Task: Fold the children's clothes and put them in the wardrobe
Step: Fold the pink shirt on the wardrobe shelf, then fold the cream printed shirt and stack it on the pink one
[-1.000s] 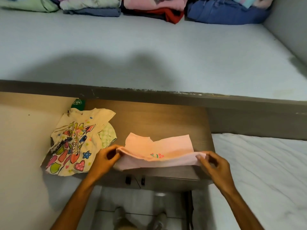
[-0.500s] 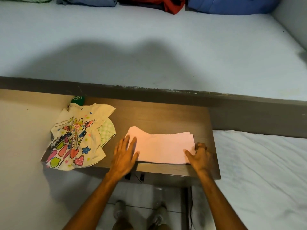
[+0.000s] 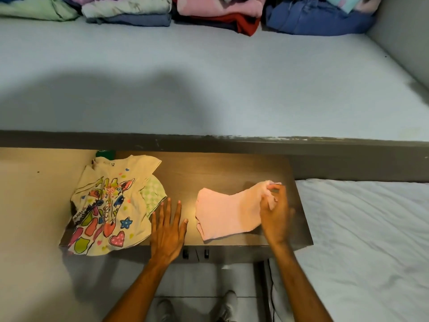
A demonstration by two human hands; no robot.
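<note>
Head view: right hand (image 3: 274, 214) pinches the pink garment (image 3: 228, 213) by its right end on the wooden table (image 3: 209, 173); left hand (image 3: 168, 231) lies flat, fingers spread, empty, beside it.

Pink garment (image 3: 228, 213): soft matt knit cloth. Giraffe T-shirt (image 3: 109, 205): cream cotton-like cloth, bright flat print. Wooden surface (image 3: 220, 173): smooth brown laminate look, faint sheen. Bed sheet (image 3: 371, 240): white matt cloth, lightly creased. Shelf edge (image 3: 232, 141): grey, chipped, scuffed.

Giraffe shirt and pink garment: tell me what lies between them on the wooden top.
In the head view, the left hand lies flat on the wooden top between the giraffe shirt and the pink garment; otherwise bare wood.
</note>
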